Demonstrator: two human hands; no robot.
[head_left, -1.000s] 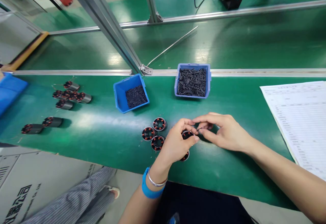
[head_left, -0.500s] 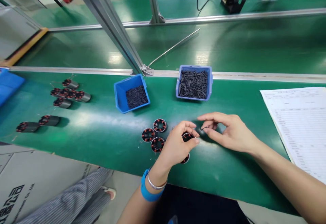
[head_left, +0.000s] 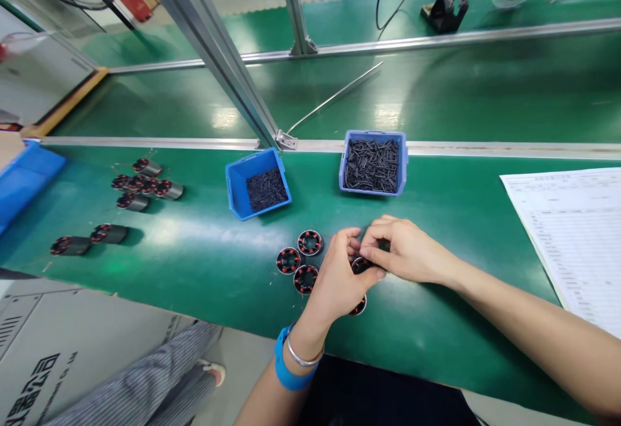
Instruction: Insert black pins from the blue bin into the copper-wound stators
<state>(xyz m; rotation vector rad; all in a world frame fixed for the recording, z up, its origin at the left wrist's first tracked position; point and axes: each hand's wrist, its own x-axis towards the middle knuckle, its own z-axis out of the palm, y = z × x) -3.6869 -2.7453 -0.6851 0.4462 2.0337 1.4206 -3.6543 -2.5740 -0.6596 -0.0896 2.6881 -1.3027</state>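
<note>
My left hand (head_left: 342, 274), with a blue band and a silver bangle on its wrist, curls round a motor stator (head_left: 359, 264) with copper windings in a metal ring. Thumb and fingers of my right hand (head_left: 395, 248) are pinched together at the top of this stator, close against the left fingertips. Whatever lies between the right fingertips is hidden. Just under my left hand another stator (head_left: 359, 306) shows in part. To the left of that hand, three more stators sit close together, one of them the upper stator (head_left: 310, 242).
A blue bin (head_left: 237, 187) and a violet-blue bin (head_left: 343, 174) hold short black tube-like pieces. Several stators (head_left: 138, 183) lie at the left. Printed sheets (head_left: 567, 219) lie at the right. A metal post (head_left: 218, 57) rises behind the blue bin. A thin rod (head_left: 334, 95) lies beyond.
My right hand has moved left, from beside the stator to its top, bringing along a small dark piece seen earlier in its fingertips. The view has shifted slightly.
</note>
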